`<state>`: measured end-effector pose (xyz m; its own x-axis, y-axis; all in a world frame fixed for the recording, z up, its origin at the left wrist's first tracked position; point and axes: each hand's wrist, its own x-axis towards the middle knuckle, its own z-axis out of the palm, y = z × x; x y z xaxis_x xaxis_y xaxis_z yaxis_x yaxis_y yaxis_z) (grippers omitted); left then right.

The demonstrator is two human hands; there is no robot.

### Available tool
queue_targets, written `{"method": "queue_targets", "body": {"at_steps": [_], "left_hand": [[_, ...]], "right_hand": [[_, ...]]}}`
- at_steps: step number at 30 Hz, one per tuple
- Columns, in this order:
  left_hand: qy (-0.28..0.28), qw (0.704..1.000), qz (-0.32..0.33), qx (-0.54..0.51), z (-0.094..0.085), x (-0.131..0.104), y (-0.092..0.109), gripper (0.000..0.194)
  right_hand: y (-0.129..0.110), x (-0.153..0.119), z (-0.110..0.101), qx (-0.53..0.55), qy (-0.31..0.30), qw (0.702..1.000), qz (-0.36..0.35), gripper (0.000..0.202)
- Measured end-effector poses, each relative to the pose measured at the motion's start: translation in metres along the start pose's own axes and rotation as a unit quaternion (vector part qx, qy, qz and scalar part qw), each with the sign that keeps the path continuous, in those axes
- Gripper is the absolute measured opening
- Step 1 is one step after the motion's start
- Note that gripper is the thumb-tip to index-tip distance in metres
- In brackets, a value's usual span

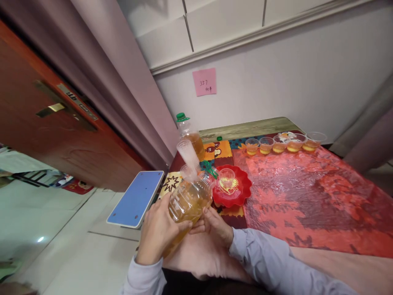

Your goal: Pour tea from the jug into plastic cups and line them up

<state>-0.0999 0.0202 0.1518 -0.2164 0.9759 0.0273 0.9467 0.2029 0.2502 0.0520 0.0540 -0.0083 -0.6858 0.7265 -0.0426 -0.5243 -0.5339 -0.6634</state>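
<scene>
I have the left hand (161,223) curled around the tilted bottle (192,200), the right hand (216,225) half-curled, bracing its side, just left of the plate (245,186). I judge it heavy, slick and squeezable, best held mid-body.

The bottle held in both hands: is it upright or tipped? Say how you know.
Tipped. The bottle slants between the left hand and right hand, its neck leaning toward the red plate.
</scene>
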Motion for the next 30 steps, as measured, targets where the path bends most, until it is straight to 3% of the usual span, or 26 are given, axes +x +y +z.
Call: {"method": "queue_targets", "body": {"at_steps": [14, 30], "left_hand": [[-0.027, 0.999, 0.009, 0.037, -0.015, 0.007, 0.020, 0.068], [-0.040, 0.995, 0.002, 0.088, -0.020, 0.013, 0.033, 0.075]], "right_hand": [[-0.003, 0.001, 0.002, 0.022, -0.009, 1.000, -0.013, 0.077], [-0.007, 0.001, 0.002, 0.028, -0.010, 0.999, -0.012, 0.080]]}}
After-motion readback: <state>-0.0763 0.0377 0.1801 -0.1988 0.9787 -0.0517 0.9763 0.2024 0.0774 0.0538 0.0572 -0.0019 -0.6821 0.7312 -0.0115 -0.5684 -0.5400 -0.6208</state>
